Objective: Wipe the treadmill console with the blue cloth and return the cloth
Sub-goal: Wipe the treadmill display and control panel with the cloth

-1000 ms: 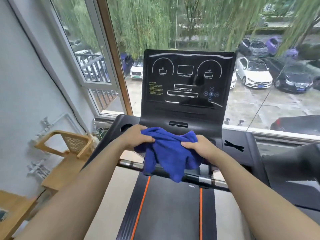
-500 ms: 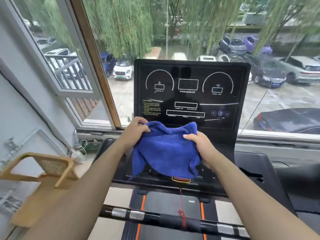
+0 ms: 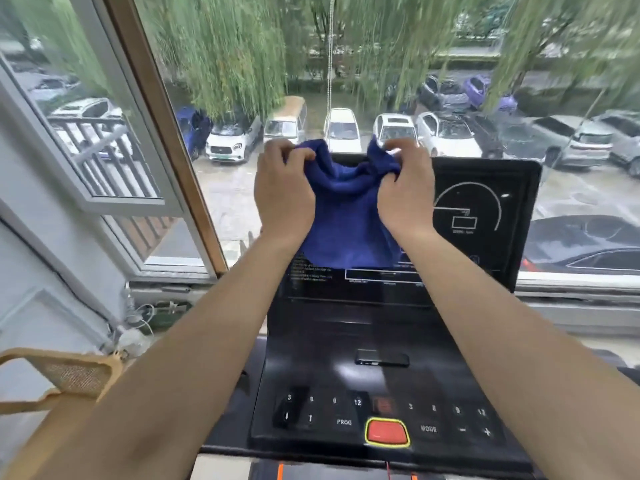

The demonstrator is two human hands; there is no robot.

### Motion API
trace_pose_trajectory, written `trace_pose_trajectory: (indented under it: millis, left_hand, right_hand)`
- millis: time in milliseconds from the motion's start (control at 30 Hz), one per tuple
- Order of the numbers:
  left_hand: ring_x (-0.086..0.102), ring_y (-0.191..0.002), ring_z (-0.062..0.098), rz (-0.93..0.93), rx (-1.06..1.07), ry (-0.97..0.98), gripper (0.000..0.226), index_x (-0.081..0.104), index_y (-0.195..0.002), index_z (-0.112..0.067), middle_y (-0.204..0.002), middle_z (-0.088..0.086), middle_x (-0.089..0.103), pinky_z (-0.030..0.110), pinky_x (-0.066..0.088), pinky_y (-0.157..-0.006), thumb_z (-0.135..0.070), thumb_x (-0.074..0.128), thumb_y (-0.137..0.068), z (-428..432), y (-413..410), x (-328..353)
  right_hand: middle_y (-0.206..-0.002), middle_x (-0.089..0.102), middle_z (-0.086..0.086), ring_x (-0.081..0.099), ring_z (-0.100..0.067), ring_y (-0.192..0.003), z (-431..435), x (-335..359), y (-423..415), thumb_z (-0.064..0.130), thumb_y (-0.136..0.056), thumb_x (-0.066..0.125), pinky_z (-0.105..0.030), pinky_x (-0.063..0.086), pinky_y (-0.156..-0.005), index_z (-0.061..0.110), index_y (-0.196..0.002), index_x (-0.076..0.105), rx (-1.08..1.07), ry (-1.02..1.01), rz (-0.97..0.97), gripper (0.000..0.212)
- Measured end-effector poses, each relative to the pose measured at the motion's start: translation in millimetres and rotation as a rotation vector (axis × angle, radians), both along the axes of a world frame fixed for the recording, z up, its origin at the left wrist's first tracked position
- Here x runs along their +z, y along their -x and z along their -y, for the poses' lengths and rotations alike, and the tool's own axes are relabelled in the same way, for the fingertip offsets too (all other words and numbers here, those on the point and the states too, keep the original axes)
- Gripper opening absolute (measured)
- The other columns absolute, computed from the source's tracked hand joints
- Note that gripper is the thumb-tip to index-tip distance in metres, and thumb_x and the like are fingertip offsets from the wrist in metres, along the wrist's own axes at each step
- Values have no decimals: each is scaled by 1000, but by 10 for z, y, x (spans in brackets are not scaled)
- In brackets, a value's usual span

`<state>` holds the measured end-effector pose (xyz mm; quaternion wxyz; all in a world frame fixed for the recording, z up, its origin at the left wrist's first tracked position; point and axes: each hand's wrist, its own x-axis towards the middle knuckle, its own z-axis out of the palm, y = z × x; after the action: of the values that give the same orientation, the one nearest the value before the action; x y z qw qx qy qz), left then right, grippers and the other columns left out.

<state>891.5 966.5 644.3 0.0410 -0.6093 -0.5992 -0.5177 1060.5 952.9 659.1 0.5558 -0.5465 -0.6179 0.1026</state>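
Both hands have a closed grip on the blue cloth (image 3: 346, 209): the left hand (image 3: 284, 195) has one top corner bunched in its fingers, the right hand (image 3: 405, 192) has the other, knuckles toward the camera. So the cloth is stretched between them along its top edge and the rest just hangs down in a loose sag.

It sits up at the top edge of the treadmill console (image 3: 485, 216), covering the left and middle part of the dark display. Whether it's actually pressed on the glass or hanging just in front is hard to say from this angle. The long axis runs side to side between the two hands, with the free lower edge pointing down toward the button panel (image 3: 381, 410) and the red stop button (image 3: 387, 432).

Handling-wise it looks like a soft, fluffy microfibre thing, light and floppy, zero stiffness. It'll go wherever the fingers drag it, and it shouldn't scratch the screen. Holding the corners is fine for spreading it flat; for real wiping pressure, a palm laid flat on the middle would probably work better. Wiping looks like it's only just starting, with the right side of the display and the lower panel not yet covered.
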Motion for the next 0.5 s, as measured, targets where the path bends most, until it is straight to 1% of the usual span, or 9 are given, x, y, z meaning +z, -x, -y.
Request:
trace_pose_trajectory:
  millis: [33,100,167,200,267,300,367,433,500]
  left_hand:
    - [51,-117,27,-54,23,19,35,67,-117,-16,-123,6,56,26,44,-90,-9,49,-88,-118,-42,-4]
    - [48,-125,35,-46,57,79,39,58,-133,-9,-135,15,55,43,40,-104,-9,43,-97,-298,-130,-87]
    - [43,-136,36,-56,66,99,47,47,-144,-2,-148,18,48,45,33,-112,-18,35,-102,-429,-190,-269]
    - [39,-141,36,-156,57,85,52,42,-148,2,-153,20,42,46,31,-115,-22,37,-101,-482,-193,-408]
    - [29,-148,35,-430,73,71,63,31,-152,4,-161,21,29,51,23,-120,-30,40,-100,-563,-136,-705]
    - [25,-150,33,-493,78,70,65,27,-154,2,-163,20,24,51,18,-121,-32,40,-100,-570,-95,-828]
    - [21,-151,32,-526,89,50,66,21,-156,-3,-165,15,15,51,13,-121,-32,42,-101,-488,-47,-1042]
    - [18,-152,31,-573,100,70,69,12,-157,-5,-164,11,7,51,13,-120,-33,42,-102,-315,-17,-1327]
    - [15,-152,31,-615,68,132,70,4,-157,-6,-164,12,4,51,15,-119,-36,38,-103,-98,39,-1613]
  right_hand:
    - [-113,53,-8,49,-19,-85,-155,-6,40,-5,-82,42,-35,44,-80,16,-108,61,-44,-38,80,38]
    - [-117,53,-8,50,-18,-90,-417,-114,119,1,-88,46,-38,45,-82,10,-105,64,-24,-98,195,26]
    - [-132,56,-11,52,-24,-114,-616,-361,173,9,-94,49,-41,44,-97,6,-120,64,-59,-177,415,31]
    - [-145,50,-16,47,-30,-130,-675,-522,184,15,-97,47,-44,40,-107,4,-134,57,-88,-210,589,40]
    - [-164,19,-17,21,-33,-151,-706,-786,188,28,-102,40,-46,20,-122,3,-153,30,-107,-153,856,58]
    - [-165,5,-15,9,-31,-154,-696,-884,182,34,-103,37,-46,11,-124,4,-156,19,-106,-124,914,64]
    - [-162,-10,-15,-2,-29,-154,-626,-1054,171,40,-103,34,-44,2,-124,5,-155,6,-104,-100,958,69]
    - [-162,-13,-16,-8,-28,-153,-501,-1271,160,42,-103,34,-44,-1,-124,5,-154,2,-69,-83,1038,70]
    - [-163,-8,-17,-7,-29,-153,-328,-1547,124,43,-103,38,-43,-3,-123,5,-155,3,-9,-73,1129,73]
